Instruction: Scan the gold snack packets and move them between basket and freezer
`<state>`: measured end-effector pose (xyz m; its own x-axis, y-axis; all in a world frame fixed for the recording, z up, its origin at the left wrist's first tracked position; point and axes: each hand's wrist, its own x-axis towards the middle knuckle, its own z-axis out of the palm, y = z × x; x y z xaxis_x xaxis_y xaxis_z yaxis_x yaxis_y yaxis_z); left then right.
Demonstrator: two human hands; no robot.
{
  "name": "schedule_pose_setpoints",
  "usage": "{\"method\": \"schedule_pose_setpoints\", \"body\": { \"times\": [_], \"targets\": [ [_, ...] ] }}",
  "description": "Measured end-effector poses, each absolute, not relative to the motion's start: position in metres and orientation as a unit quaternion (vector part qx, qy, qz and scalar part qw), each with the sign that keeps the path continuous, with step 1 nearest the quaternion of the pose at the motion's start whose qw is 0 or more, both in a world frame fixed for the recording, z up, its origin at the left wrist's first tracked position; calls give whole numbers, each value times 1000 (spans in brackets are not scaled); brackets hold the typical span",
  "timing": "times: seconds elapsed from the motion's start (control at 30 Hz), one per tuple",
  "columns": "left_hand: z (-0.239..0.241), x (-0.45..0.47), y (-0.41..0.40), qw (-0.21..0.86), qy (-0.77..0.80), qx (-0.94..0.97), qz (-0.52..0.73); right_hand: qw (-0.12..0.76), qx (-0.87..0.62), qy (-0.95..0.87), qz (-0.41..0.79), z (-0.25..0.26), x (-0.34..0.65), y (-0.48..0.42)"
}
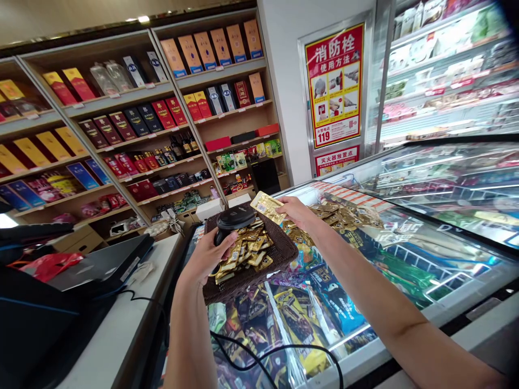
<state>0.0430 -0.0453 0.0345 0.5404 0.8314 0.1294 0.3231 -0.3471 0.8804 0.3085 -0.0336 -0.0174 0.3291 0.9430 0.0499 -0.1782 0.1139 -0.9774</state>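
My left hand [206, 255] is wrapped round the handle of a black barcode scanner [235, 217], its head over a brown woven basket [284, 246]. Small gold packets [249, 249] fill the near part of that basket. In my right hand [299, 212] a flat gold packet [265, 205] is pinched near one end, close to the scanner's right side. Below my right forearm and to its right, a loose pile of gold packets [346, 213] lies on the glass lid of a freezer [389, 237].
Frozen goods [298, 319] show through the glass. A black cable [284, 348] loops across the front. At left, a white counter [109, 329] bears black equipment and a red plastic bag [57, 267]. Shelves [170, 129] of boxed goods stand behind, with a red fire-hydrant sign [334, 86] on the wall.
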Motion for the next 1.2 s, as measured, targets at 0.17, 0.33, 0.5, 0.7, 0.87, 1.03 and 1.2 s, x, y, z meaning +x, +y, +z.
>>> {"method": "schedule_pose_setpoints", "body": {
  "times": [0.17,0.33,0.5,0.7,0.87,1.03,1.2],
  "targets": [
    [33,44,-44,416,384,768,299,643,-501,-384,432,-17,310,-34],
    [35,46,-46,416,386,770,290,641,-515,-380,423,-19,315,-30],
    [37,46,-44,413,404,766,282,629,-561,-382,379,-23,322,-25],
    [36,46,-40,408,421,763,273,504,-724,-435,181,-28,348,-27],
    [38,42,-37,400,421,763,283,377,-823,-414,93,-36,389,-33],
    [40,38,-36,390,440,760,277,346,-891,-293,-1,-61,417,-40],
    [40,36,-35,398,442,747,296,256,-941,-221,-1,-88,414,-36]
  ]
}}
